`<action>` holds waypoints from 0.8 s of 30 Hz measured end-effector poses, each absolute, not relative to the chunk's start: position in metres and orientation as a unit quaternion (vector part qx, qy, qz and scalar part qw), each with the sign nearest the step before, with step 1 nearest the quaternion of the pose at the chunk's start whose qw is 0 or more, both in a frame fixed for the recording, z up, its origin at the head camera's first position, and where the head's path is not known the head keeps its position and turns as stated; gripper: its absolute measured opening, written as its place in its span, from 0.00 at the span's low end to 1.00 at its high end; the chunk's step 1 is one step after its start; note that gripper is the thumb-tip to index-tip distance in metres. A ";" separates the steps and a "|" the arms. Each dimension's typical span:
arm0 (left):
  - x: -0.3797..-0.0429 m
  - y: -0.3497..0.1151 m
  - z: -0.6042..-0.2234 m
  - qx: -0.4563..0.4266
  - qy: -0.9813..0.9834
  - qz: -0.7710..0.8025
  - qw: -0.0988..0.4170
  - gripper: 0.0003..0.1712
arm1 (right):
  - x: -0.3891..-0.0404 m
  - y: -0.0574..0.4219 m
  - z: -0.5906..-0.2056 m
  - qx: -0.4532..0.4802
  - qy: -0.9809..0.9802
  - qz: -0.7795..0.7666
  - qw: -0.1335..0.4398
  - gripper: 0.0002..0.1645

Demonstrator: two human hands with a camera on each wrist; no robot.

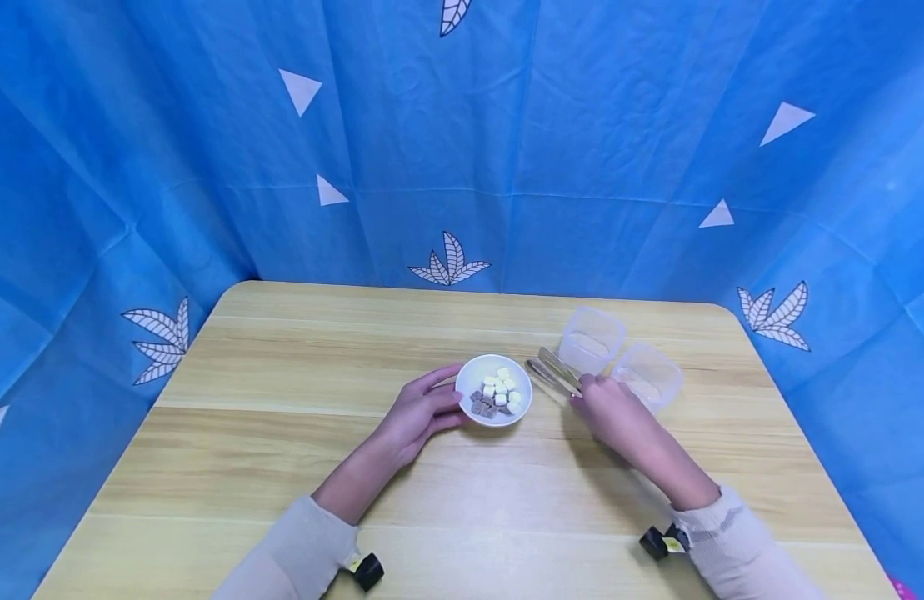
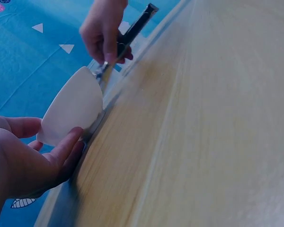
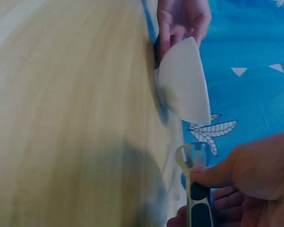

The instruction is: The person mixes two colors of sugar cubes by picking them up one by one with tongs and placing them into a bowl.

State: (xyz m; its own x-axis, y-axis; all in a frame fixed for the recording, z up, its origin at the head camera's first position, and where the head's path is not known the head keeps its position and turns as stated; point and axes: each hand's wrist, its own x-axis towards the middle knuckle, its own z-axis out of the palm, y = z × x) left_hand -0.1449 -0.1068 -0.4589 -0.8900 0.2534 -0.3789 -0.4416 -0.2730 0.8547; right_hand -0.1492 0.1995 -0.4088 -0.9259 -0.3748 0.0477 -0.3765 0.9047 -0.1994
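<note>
A white bowl (image 1: pixel 475 373) sits on the table, with white cubes (image 1: pixel 501 387) and brown cubes (image 1: pixel 484 407) inside. My left hand (image 1: pixel 424 411) holds the bowl from its left side; in the left wrist view, thumb and fingers (image 2: pixel 61 149) curve round its wall. To the right of the bowl, my right hand (image 1: pixel 614 408) grips a pair of tongs (image 1: pixel 559 369), whose tips point toward the bowl and are apart. Dark grips show on the tongs (image 3: pixel 199 208) in the right wrist view. No cube is visible between the tips.
Two clear plastic containers stand beyond my right hand: one (image 1: pixel 592 329) farther back, the other (image 1: pixel 660 375) nearer and partly behind the hand. The wooden table (image 1: pixel 282 450) ends at a blue patterned cloth (image 1: pixel 581 150) behind and at the sides.
</note>
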 end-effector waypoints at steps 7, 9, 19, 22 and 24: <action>-0.146 -0.112 -0.459 -0.084 0.560 0.795 0.219 0.33 | -0.148 0.198 -0.413 0.175 -0.982 0.063 -0.020 0.13; -0.146 -0.113 -0.458 -0.085 0.562 0.793 0.218 0.33 | -0.149 0.197 -0.413 0.174 -0.983 0.060 -0.024 0.14; -0.149 -0.121 -0.449 -0.093 0.586 0.777 0.209 0.33 | -0.154 0.198 -0.392 0.175 -0.981 0.079 -0.039 0.15; -0.150 -0.129 -0.436 -0.078 0.635 0.750 0.170 0.33 | -0.156 0.200 -0.381 0.209 -0.973 0.101 0.016 0.19; -0.150 -0.135 -0.427 -0.044 0.690 0.711 0.125 0.31 | -0.159 0.200 -0.374 0.251 -0.959 0.115 0.064 0.25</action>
